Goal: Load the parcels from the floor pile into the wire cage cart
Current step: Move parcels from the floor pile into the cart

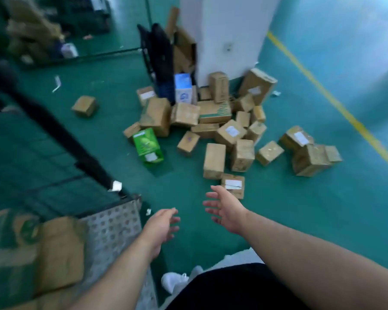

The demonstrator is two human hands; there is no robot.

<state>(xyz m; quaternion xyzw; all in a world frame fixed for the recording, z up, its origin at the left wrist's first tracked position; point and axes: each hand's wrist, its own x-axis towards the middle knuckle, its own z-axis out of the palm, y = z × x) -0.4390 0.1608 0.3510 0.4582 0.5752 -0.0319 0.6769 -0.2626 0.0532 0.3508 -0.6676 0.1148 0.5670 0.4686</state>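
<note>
Both hands reach forward, empty. The left hand (161,227) hangs with fingers loosely curved, just beyond the cart's corner. The right hand (225,209) is spread wide, palm turned inward, fingers apart, near a small labelled box (233,186) that lies at the near edge of the pile (213,121).

That box looks like the natural next pick. It is small enough for one hand, so the right could take it across its short sides while the left goes for the tall box (214,161) just behind it. Picking from the loose near edge first should keep the stacked parcels behind from sliding.

The pile spreads over the green floor against a white pillar (229,34), with a green box (147,145) on its left side and a stray box (85,105) well apart from the rest. The cart (114,224) stands to the left, its perforated deck partly bare; blurred brown parcels (58,251) already lie in it. Setting new ones flat against those should save room. Much of the pile remains, so loading seems far from finished.
</note>
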